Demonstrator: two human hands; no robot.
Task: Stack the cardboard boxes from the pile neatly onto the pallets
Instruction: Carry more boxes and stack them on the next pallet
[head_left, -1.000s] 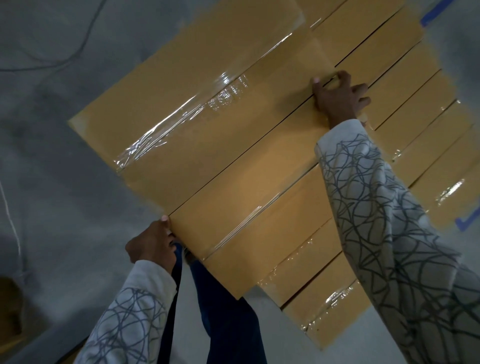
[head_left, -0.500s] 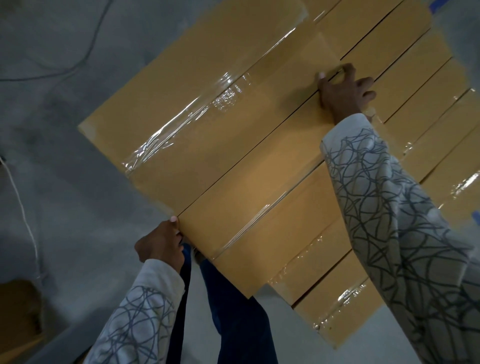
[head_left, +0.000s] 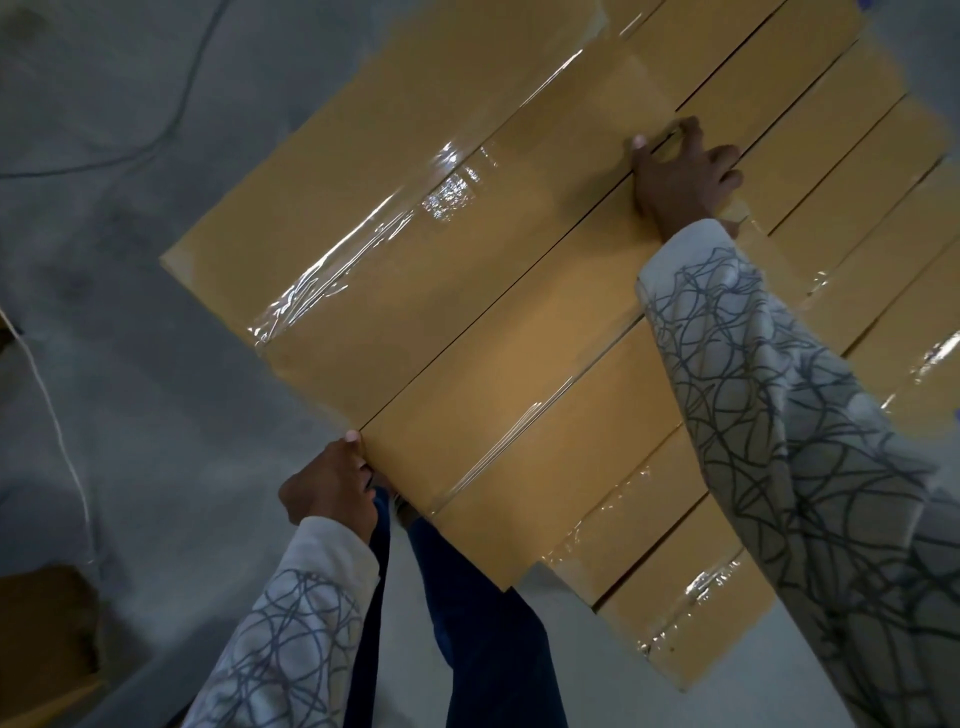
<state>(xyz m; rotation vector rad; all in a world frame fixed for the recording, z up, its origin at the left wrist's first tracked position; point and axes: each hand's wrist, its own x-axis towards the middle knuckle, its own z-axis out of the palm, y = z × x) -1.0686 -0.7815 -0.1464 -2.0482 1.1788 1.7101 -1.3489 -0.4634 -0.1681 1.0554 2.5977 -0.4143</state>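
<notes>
Shift: my held box (head_left: 519, 395) sits slightly lower-right than before.
Left hand (head_left: 332, 483): clamped on its near corner.
Right hand (head_left: 680, 176): clamped on its far edge.

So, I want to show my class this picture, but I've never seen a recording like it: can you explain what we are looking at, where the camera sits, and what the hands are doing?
There is no machine here. A person wears one camera on the head, looking forward and down, so you see their own arms in patterned sleeves. Below lies a row of long cardboard boxes sealed with shiny clear tape, set side by side above a grey floor. The left hand grips the near corner of one long box, and the right hand hooks its fingers into the seam at that box's far edge. Both hands seem to be settling this box against its neighbours. Whatever the boxes rest on is hidden beneath them.
</notes>
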